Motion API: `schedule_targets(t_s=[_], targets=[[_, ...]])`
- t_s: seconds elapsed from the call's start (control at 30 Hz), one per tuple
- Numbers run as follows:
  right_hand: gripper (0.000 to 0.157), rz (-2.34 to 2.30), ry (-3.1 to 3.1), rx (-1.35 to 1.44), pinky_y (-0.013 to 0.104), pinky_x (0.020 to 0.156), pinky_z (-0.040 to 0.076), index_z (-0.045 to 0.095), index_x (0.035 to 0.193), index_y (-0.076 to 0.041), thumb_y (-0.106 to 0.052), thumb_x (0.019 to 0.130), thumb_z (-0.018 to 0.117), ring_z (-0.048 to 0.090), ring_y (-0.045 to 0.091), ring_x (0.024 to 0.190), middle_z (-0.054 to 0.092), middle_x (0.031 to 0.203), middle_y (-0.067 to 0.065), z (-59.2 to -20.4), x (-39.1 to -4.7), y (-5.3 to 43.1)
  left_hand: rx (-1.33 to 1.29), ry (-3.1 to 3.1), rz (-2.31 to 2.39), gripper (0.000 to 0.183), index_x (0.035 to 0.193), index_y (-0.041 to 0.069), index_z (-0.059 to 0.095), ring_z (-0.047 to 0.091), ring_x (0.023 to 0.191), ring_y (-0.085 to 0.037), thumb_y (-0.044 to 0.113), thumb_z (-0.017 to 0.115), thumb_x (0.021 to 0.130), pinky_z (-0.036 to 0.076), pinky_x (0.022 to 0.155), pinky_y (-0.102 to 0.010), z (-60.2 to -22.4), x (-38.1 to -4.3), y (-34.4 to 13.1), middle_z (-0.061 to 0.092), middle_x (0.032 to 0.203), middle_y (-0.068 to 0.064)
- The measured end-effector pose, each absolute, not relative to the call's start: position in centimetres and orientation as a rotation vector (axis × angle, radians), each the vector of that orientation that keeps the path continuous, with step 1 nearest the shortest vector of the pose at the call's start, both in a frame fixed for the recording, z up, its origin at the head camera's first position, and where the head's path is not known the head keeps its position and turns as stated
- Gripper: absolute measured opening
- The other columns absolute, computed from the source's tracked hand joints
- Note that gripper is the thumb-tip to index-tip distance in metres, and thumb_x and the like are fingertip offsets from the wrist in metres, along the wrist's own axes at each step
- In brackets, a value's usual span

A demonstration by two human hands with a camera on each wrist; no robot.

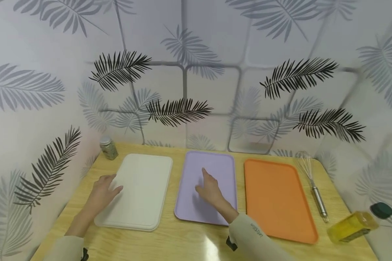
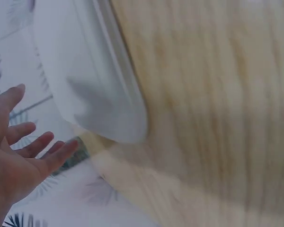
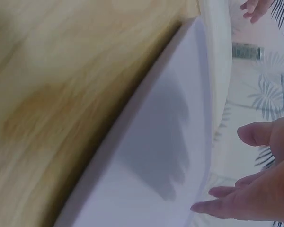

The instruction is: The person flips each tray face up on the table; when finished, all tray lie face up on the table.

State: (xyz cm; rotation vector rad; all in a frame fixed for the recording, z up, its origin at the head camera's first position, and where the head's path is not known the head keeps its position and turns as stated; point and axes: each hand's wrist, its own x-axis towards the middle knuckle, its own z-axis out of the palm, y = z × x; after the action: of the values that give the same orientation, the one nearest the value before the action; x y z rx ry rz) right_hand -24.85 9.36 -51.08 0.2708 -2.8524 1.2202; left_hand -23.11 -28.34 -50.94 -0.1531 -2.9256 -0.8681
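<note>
My left hand (image 1: 101,194) hovers over the left edge of a white tray (image 1: 140,192), its fingers spread and holding nothing. In the left wrist view the same hand (image 2: 26,156) appears with relaxed fingers, apart from the tray. Above the middle of a purple tray (image 1: 189,203) is my right hand (image 1: 210,188), index finger extended forward and thumb apart. The right wrist view shows that hand (image 3: 260,184) empty, its shadow falling on the purple tray (image 3: 151,142). An orange tray (image 1: 277,199) lies to the right of the purple one.
A small jar (image 1: 109,148) with a grey lid stands at the back left corner. Right of the orange tray lies a whisk (image 1: 315,188). A bottle of yellow liquid (image 1: 351,226) with a dark green cap is near the right edge. Patterned walls enclose the wooden table (image 1: 170,243).
</note>
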Motion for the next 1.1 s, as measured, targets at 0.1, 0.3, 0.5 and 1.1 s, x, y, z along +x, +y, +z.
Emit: schedule_targets(t_s=[0.1, 0.3, 0.5, 1.1], targets=[[0.072, 1.287, -2.870, 0.324, 0.057, 0.110, 0.026, 0.028, 0.145, 0.010, -0.013, 0.088, 0.063, 0.031, 0.051, 0.132, 0.036, 0.143, 0.034, -50.7, -24.1, 7.4, -0.156, -2.937, -0.791, 0.060, 0.138, -0.013, 0.038, 0.036, 0.117, -0.057, 0.023, 0.060, 0.095, 0.035, 0.095, -0.065, -51.4, -22.7, -30.3, 0.039, 0.130, -0.038], [0.073, 1.316, -2.974, 0.357, 0.060, 0.110, 0.026, 0.020, 0.151, 0.003, -0.019, 0.093, 0.060, 0.022, 0.050, 0.137, 0.026, 0.149, 0.032, -50.1, -23.4, 5.0, -0.207, -2.960, -0.729, 0.063, 0.138, -0.015, 0.035, 0.034, 0.115, -0.060, 0.023, 0.060, 0.094, 0.034, 0.092, -0.068, -51.1, -22.7, -31.4, 0.038, 0.128, -0.041], [0.073, 1.261, -3.017, 0.420, 0.058, 0.113, 0.018, 0.019, 0.151, 0.003, -0.019, 0.093, 0.057, 0.019, 0.051, 0.138, 0.025, 0.150, 0.031, -49.8, -23.5, 4.1, -0.251, -3.003, -0.716, 0.065, 0.139, -0.016, 0.034, 0.034, 0.117, -0.062, 0.025, 0.058, 0.095, 0.030, 0.097, -0.069, -51.6, -23.5, -31.0, 0.040, 0.130, -0.042], [0.066, 1.012, -3.097, 0.490, 0.053, 0.110, 0.031, 0.030, 0.146, 0.005, -0.019, 0.093, 0.061, 0.034, 0.046, 0.133, 0.039, 0.143, 0.029, -50.3, -23.9, -0.3, -0.363, -3.077, -0.594, 0.062, 0.132, -0.020, 0.040, 0.047, 0.110, -0.059, 0.024, 0.060, 0.094, 0.037, 0.096, -0.064, -53.0, -24.7, -31.2, 0.049, 0.123, -0.042]])
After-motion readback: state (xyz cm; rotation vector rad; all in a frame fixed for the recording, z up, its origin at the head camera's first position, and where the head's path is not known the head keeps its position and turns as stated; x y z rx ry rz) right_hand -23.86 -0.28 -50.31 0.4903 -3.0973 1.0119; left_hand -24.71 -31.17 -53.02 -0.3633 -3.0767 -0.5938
